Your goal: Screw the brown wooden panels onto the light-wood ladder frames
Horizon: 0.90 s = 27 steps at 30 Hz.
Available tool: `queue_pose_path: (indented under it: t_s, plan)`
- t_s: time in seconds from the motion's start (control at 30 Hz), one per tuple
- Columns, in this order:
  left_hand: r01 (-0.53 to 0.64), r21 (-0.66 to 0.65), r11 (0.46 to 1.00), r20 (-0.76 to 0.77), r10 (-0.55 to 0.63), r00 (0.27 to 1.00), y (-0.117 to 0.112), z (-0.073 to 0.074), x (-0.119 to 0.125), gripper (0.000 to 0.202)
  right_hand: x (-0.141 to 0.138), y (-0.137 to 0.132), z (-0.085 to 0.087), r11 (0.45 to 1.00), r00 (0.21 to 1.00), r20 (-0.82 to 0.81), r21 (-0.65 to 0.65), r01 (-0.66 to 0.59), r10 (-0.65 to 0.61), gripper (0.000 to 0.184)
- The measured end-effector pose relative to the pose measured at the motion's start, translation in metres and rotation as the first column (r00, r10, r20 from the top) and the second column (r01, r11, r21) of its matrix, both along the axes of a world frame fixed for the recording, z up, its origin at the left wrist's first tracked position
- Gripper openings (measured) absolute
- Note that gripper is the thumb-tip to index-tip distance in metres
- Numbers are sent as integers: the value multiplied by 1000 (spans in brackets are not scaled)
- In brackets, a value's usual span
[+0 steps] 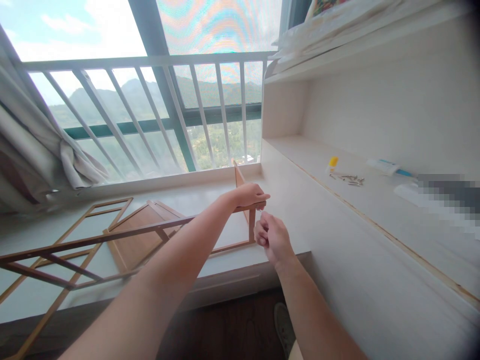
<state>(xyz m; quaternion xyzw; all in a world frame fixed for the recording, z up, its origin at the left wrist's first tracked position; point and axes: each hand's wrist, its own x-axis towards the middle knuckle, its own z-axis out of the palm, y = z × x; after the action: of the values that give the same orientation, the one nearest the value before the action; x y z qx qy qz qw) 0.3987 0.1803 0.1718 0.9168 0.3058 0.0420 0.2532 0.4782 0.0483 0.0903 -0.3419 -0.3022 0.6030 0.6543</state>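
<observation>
Frame of brown wood, long, narrow and ladder-like, stretches from the lower left of the view to the centre, its long axis slanting gently upward to the right. It has straight, smooth rails joined by short crosspieces, and its near-right end stands above the pale, glossy ledge under the window. The left hand is wrapped over the top rail close to that end, grasping it, with one finger pointing out past the tip. Just below, the right hand has its fingers curled tight, apparently around a small metal piece at the rail's end, though it is too small to be sure.

Behind the frame, a flat wooden panel and a slim open frame lie on the ledge; a thin board stands beyond the left hand. On the white shelf at right are loose metal screws, a yellow-capped bottle and a clear plastic packet whose blue print is too small to read.
</observation>
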Motion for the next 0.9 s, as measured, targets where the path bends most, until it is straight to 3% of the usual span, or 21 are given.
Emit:
queue_pose_path:
  t_s: [0.07,0.17,0.3,0.4,0.5,0.6,0.73,0.8,0.9]
  plan:
    - [0,1,1000,-3,0,1000,0,0,0,48,-5,-3,3,994,937,-334,18,-105,104,39]
    - [-4,-2,1000,3,4,1000,1,-1,1,48,-10,-8,4,981,756,-626,94,-171,192,38]
    - [-3,-25,1000,12,3,1000,4,-4,2,46,-17,-14,4,969,601,-761,180,-169,246,36]
    - [-15,-38,999,20,16,1000,5,-4,2,46,-21,-18,6,961,558,-782,222,-164,276,36]
    - [-24,-59,998,26,26,999,4,-3,2,44,-20,-19,9,970,594,-768,217,-112,240,37]
    - [-21,-51,998,19,22,1000,2,-1,2,44,-19,-16,8,986,729,-666,149,-79,159,39]
    - [-2,-21,1000,2,2,1000,2,-1,1,47,-19,-7,1,1000,960,-280,-8,5,-7,41]
    - [-5,-17,1000,0,5,1000,2,-2,1,48,-18,-4,-1,995,993,-60,-38,95,-97,43]
    - [-4,-15,1000,2,4,1000,3,-3,1,48,-14,-1,-3,990,979,149,-22,141,-137,45]
